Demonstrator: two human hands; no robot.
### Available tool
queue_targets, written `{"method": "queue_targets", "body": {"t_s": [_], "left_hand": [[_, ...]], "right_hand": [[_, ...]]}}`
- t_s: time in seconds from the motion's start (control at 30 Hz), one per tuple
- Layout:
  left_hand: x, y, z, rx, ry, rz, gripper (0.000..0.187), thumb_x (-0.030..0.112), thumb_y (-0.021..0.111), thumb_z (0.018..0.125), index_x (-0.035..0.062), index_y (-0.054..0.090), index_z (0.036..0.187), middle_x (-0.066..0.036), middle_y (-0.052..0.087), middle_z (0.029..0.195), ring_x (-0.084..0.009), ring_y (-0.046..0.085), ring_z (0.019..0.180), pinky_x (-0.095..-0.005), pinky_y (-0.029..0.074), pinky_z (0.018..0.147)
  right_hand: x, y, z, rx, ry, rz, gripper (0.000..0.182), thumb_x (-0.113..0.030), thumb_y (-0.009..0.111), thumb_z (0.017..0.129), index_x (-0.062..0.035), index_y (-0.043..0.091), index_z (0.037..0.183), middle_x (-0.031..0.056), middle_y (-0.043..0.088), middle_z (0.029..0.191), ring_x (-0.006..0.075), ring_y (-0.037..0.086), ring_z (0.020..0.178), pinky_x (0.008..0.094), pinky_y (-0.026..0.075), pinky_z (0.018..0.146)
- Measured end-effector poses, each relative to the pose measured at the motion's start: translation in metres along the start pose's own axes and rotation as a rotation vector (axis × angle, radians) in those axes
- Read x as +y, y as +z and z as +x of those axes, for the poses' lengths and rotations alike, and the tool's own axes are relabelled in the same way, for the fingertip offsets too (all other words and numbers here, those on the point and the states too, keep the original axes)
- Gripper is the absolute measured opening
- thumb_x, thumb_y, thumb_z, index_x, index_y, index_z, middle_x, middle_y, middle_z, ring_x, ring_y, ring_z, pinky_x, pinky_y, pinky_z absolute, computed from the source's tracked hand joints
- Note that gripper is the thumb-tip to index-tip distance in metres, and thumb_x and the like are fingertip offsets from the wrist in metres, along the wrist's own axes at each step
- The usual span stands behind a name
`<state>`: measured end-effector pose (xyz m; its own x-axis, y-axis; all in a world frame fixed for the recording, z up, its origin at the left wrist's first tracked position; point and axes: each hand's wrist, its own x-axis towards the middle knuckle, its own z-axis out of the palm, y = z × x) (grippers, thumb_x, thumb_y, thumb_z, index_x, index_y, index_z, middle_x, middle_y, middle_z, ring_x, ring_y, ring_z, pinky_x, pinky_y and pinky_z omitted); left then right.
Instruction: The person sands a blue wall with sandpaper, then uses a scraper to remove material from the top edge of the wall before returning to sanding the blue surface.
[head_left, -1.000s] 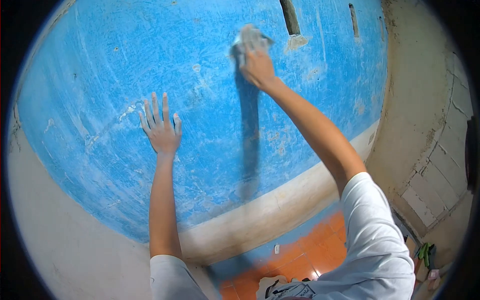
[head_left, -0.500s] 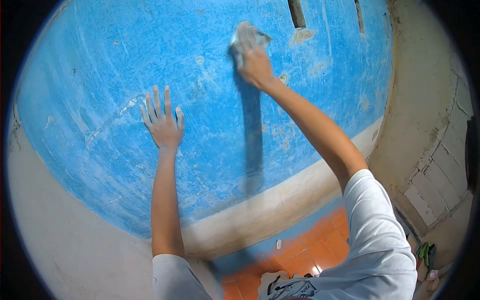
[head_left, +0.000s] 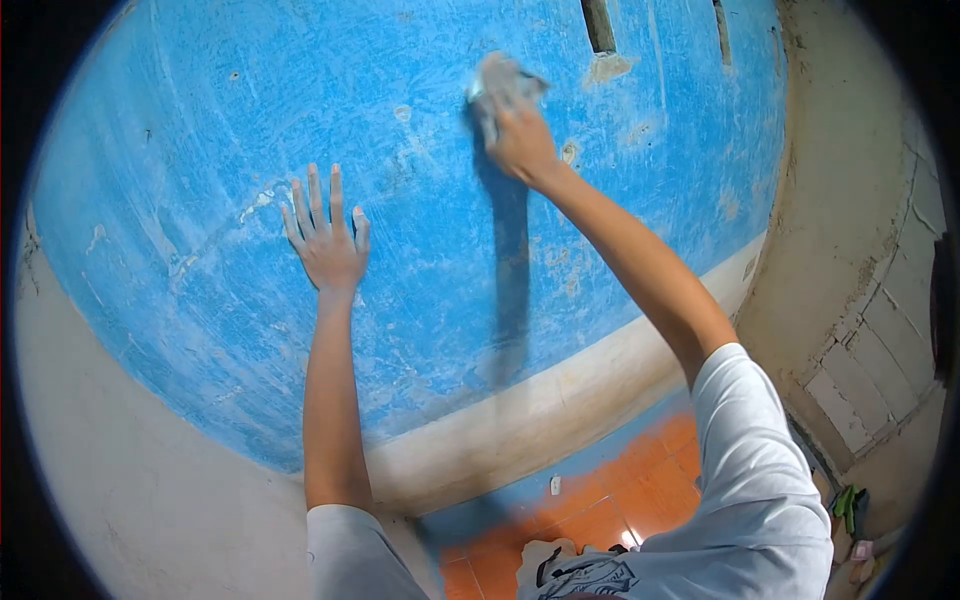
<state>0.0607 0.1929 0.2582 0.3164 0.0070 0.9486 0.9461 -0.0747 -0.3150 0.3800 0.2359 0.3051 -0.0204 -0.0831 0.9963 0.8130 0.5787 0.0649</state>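
A blue painted wall [head_left: 420,260], scuffed and patched with pale marks, fills most of the head view. My left hand [head_left: 332,240] lies flat against it at left of centre, fingers spread and dusty, holding nothing. Higher up and to the right, my right hand [head_left: 518,125] presses a piece of sandpaper [head_left: 535,82] to the paint. Only a greyish edge and corner of the sheet stick out past the blurred fingers; the rest is hidden under the palm. A long shadow of the right arm falls down the wall below it.
Two narrow slots [head_left: 598,25] cut into the wall at upper right. A pale band [head_left: 520,430] runs along its foot. Blue dust covers part of the orange tiled floor [head_left: 580,525], where a small white object [head_left: 555,486] lies. Plain walls flank both sides; assorted items [head_left: 850,510] sit at lower right.
My right hand has shifted slightly down and to the right on the wall with the sandpaper. The left hand stays in nearly the same place.
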Motion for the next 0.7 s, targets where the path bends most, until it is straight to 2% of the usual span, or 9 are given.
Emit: {"method": "queue_targets", "body": {"t_s": [0.03,0.13,0.17,0.3,0.43,0.53,0.57,0.67,0.7], "left_hand": [[0.000,0.000,0.001,0.006,-0.002,-0.004,0.062,0.034,0.047,0.106,0.0298,0.030,0.166,-0.004,0.029,0.171,-0.0321,0.029,0.157,-0.0586,0.023,0.127],[0.001,0.001,0.001,0.005,-0.008,-0.001,0.063,0.034,0.048,0.106,0.0303,0.030,0.166,-0.003,0.029,0.171,-0.0321,0.029,0.157,-0.0588,0.024,0.126],[0.001,0.002,0.002,0.006,-0.011,0.000,0.063,0.034,0.048,0.106,0.0302,0.030,0.165,-0.003,0.029,0.171,-0.0322,0.029,0.156,-0.0587,0.024,0.126],[0.000,0.002,0.001,-0.005,-0.007,0.016,0.062,0.034,0.048,0.105,0.0297,0.031,0.165,-0.004,0.030,0.171,-0.0325,0.029,0.156,-0.0585,0.025,0.126],[0.000,0.002,0.001,-0.015,-0.008,0.023,0.061,0.035,0.046,0.106,0.0296,0.031,0.165,-0.004,0.030,0.171,-0.0329,0.029,0.156,-0.0582,0.023,0.126],[0.000,0.002,0.000,-0.004,-0.003,0.020,0.061,0.036,0.044,0.107,0.0291,0.030,0.166,-0.005,0.030,0.171,-0.0329,0.029,0.156,-0.0582,0.021,0.127],[0.000,0.002,0.000,-0.002,-0.007,0.030,0.061,0.036,0.045,0.106,0.0295,0.031,0.165,-0.004,0.030,0.171,-0.0326,0.030,0.156,-0.0582,0.023,0.126],[0.003,0.004,0.001,0.007,-0.013,0.043,0.062,0.037,0.047,0.105,0.0304,0.033,0.165,-0.004,0.032,0.170,-0.0322,0.032,0.155,-0.0584,0.026,0.125],[0.002,0.003,0.000,0.007,-0.011,0.043,0.062,0.037,0.047,0.105,0.0305,0.033,0.165,-0.004,0.032,0.170,-0.0322,0.032,0.155,-0.0586,0.026,0.125]], "right_hand": [[-0.004,-0.005,-0.002,-0.160,-0.162,-0.030,0.059,-0.021,0.056,0.100,-0.0034,0.044,0.155,0.0219,0.040,0.162,0.0392,0.038,0.151,0.0551,0.031,0.123],[0.020,-0.027,0.008,-0.330,-0.136,-0.378,0.063,-0.025,0.052,0.104,0.0020,0.035,0.158,0.0226,0.037,0.164,0.0401,0.033,0.153,0.0563,0.027,0.125],[0.021,-0.006,0.010,-0.044,0.101,-0.230,0.064,-0.025,0.054,0.103,0.0027,0.036,0.158,0.0225,0.037,0.164,0.0378,0.033,0.154,0.0590,0.024,0.125],[-0.003,-0.001,0.000,-0.229,-0.224,0.058,0.064,-0.023,0.055,0.102,0.0028,0.037,0.157,0.0238,0.037,0.164,0.0387,0.034,0.153,0.0626,0.023,0.123],[0.013,-0.004,0.009,-0.027,0.126,-0.347,0.066,-0.027,0.056,0.103,0.0015,0.035,0.159,0.0225,0.036,0.165,0.0367,0.036,0.153,0.0546,0.028,0.124],[-0.004,-0.002,-0.002,-0.173,-0.152,-0.011,0.065,-0.023,0.055,0.102,0.0009,0.035,0.159,0.0225,0.037,0.165,0.0374,0.036,0.152,0.0581,0.025,0.125],[0.012,-0.004,0.003,-0.215,-0.230,-0.054,0.064,-0.023,0.054,0.103,0.0009,0.034,0.159,0.0225,0.037,0.165,0.0371,0.035,0.153,0.0580,0.025,0.125],[0.024,-0.012,0.010,-0.067,0.072,-0.289,0.065,-0.029,0.053,0.105,-0.0019,0.032,0.161,0.0184,0.037,0.166,0.0328,0.037,0.153,0.0520,0.028,0.125],[0.012,-0.002,0.006,-0.025,0.085,-0.307,0.065,-0.028,0.054,0.104,-0.0028,0.034,0.161,0.0169,0.038,0.166,0.0317,0.039,0.151,0.0514,0.029,0.124]]}}
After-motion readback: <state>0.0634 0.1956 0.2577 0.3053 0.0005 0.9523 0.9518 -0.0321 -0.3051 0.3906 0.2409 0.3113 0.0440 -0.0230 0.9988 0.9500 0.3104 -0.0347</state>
